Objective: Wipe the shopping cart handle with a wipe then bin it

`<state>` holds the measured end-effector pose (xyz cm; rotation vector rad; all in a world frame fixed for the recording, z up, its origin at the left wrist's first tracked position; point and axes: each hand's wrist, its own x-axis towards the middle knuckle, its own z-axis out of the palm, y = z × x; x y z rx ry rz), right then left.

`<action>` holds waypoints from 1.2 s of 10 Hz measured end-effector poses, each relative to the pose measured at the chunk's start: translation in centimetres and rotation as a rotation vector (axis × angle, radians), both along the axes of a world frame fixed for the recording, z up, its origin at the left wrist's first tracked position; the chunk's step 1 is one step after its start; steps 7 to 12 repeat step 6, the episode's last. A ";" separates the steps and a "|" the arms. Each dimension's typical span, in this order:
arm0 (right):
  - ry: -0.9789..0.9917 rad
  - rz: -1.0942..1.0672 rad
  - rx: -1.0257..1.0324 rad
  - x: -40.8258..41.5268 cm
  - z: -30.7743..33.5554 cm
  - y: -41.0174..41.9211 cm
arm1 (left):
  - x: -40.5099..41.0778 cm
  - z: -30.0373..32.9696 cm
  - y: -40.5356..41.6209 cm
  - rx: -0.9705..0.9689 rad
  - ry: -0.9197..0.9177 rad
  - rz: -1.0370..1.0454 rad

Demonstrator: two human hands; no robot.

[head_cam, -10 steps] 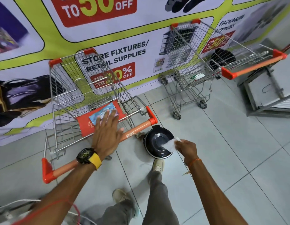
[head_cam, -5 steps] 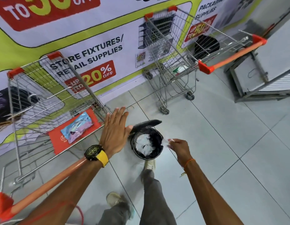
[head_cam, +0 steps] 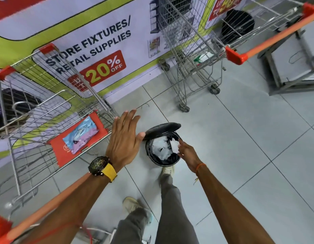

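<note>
White and flimsy, the wipe (head_cam: pixel 174 144) sits at the right hand (head_cam: pixel 187 152) fingertips, directly over the open mouth of the black pedal bin (head_cam: pixel 163 147) on the floor tiles, between the two carts. The right hand's fingers (head_cam: pixel 180 142) look pinched lightly on the wipe's edge, though it blurs into other white crumpled tissue already lying in the bin liner, so whether it is held or just let go I cannot tell for certain. The bin's lid (head_cam: pixel 161 128) is tipped up, and a shoe (head_cam: pixel 167 170) sits at the bin's near edge, presumably on the pedal. The left hand (head_cam: pixel 123 140) hovers flat with fingers spread and holding nothing, above the orange cart handle (head_cam: pixel 52 205), beside the bin lid. A damp wipe like this is nearly weightless, limp and slightly clingy; a fingertip pinch at one corner suffices, and it may stick to skin on release, so a small shake over the opening would help.
</note>
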<state>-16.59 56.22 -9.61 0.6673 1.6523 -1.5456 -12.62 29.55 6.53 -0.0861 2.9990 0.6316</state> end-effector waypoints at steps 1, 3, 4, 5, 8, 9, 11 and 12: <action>-0.005 -0.020 0.017 0.1 -0.4 0.3 | -0.1 -0.1 0.0 0.002 0.005 -0.005; 0.056 0.067 0.074 0.1 0.8 0.5 | -0.3 0.2 0.0 -0.005 0.010 -0.017; 0.116 0.126 0.093 -0.3 2.5 0.2 | -0.1 0.5 -0.1 -0.017 0.005 -0.032; 0.240 0.221 0.135 -0.7 3.9 -0.7 | 0.2 0.5 -0.1 -0.017 0.024 -0.035; 0.382 0.292 0.208 -0.8 5.2 -1.9 | 0.9 1.1 -0.2 -0.027 0.032 -0.032; 0.382 0.292 0.208 -0.8 5.2 -1.9 | 0.9 1.1 -0.2 -0.027 0.032 -0.032; 0.382 0.292 0.208 -0.8 5.2 -1.9 | 0.9 1.1 -0.2 -0.027 0.032 -0.032; 0.382 0.292 0.208 -0.8 5.2 -1.9 | 0.9 1.1 -0.2 -0.027 0.032 -0.032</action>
